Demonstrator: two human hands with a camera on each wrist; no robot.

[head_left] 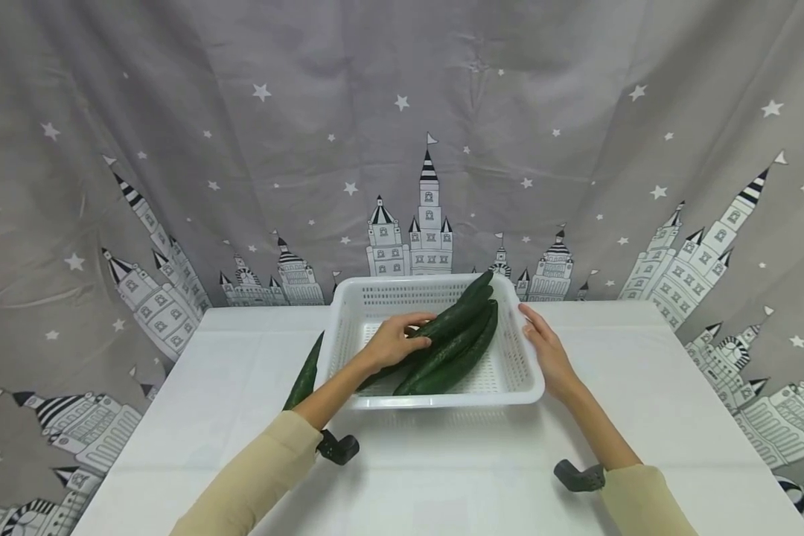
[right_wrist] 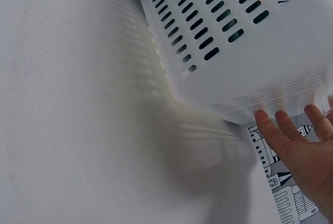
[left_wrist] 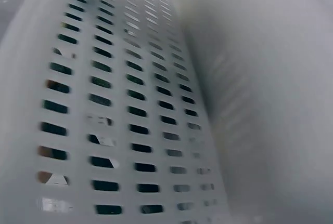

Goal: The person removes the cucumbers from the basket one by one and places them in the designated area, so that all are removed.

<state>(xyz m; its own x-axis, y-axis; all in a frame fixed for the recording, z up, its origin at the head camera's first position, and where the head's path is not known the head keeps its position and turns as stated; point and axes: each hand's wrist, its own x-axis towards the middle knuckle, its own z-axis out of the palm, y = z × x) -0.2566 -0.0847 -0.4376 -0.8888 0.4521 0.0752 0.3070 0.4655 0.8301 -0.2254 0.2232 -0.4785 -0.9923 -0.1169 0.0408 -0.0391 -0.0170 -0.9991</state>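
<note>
A white perforated plastic basket (head_left: 435, 402) holds several long dark green cucumbers (head_left: 452, 368), lying diagonally. My left hand (head_left: 391, 342) reaches over the basket's left side and grips the near end of the top cucumber (head_left: 465, 309), thumb on one side and fingers on the other. Outside, on the right, my right hand (head_left: 549, 357) rests its fingertips against the basket's end wall. Its fingers (right_wrist: 276, 133) look straight in the right wrist view. The left wrist view is filled by the slotted basket wall (left_wrist: 119, 115), with the left hand hidden behind it.
One more cucumber (head_left: 304, 380) lies on the white tabletop (head_left: 442, 476), left of the basket and partly behind my left forearm. A grey curtain (head_left: 402, 149) printed with castles and stars hangs right behind the table. Dark wrist mounts (head_left: 579, 476) stick out from both sleeves.
</note>
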